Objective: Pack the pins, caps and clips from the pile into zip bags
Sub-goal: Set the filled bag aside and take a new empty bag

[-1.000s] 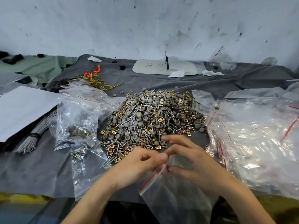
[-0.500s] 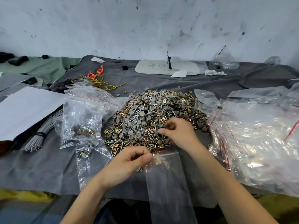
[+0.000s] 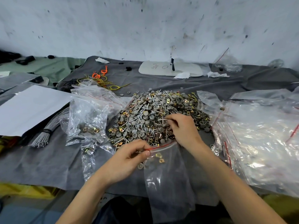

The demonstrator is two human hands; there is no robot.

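Left hand [image 3: 127, 159] pinches the rim of the clear red-striped plastic zip bag [image 3: 168, 188], right hand [image 3: 183, 129] is pinching a thin silver metal pin [image 3: 162, 119] off the grey-and-gold hardware pile [image 3: 150, 110].

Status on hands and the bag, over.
Left hand pinches zip bag mouth open. Right hand pinches a pin on the pile. Few caps, clips bagged. Nothing blocking.

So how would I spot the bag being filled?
Find the big central heap of grey caps, silver pins and brass clips. At its near edge lies a clear red-striped zip bag. Only this bag's mouth is pinched by the left hand.
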